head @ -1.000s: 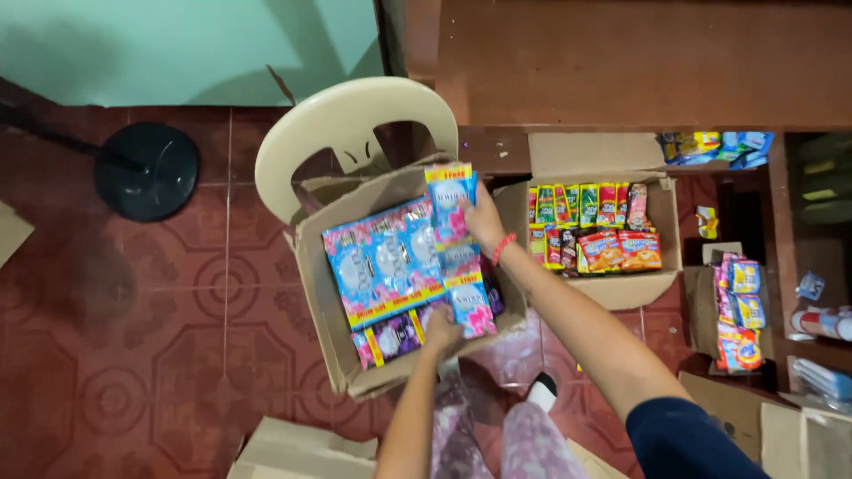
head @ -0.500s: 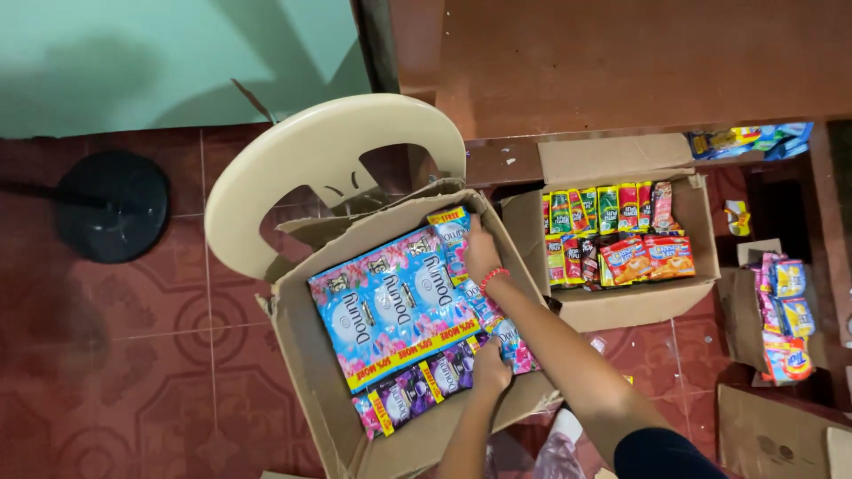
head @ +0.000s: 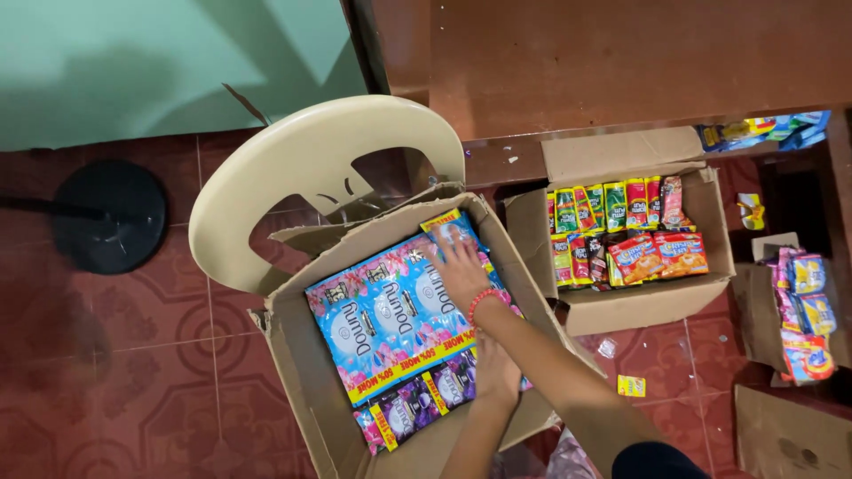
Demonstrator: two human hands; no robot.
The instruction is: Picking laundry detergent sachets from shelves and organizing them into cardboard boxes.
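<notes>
Head view: right hand (head: pixel 460 269) lies flat, fingers spread, on blue sachet sheet (head: pixel 390 315) inside cardboard box (head: pixel 306 372); left hand (head: pixel 497 372) rests at its near edge, grip unclear.

Small shop stockroom, cardboard boxes (head: pixel 635 306) of sachets (head: pixel 390 315), snack packets (head: pixel 657 255)

A box (head: pixel 302 372) stands on a chair (head: pixel 293 168), sachet sheets (head: pixel 390 319) lying flat inside it. Right of it, on the floor (head: pixel 133 337), a second box (head: pixel 639 306) holds upright packets (head: pixel 621 235). A fan base (head: pixel 106 217) sits far left.
</notes>
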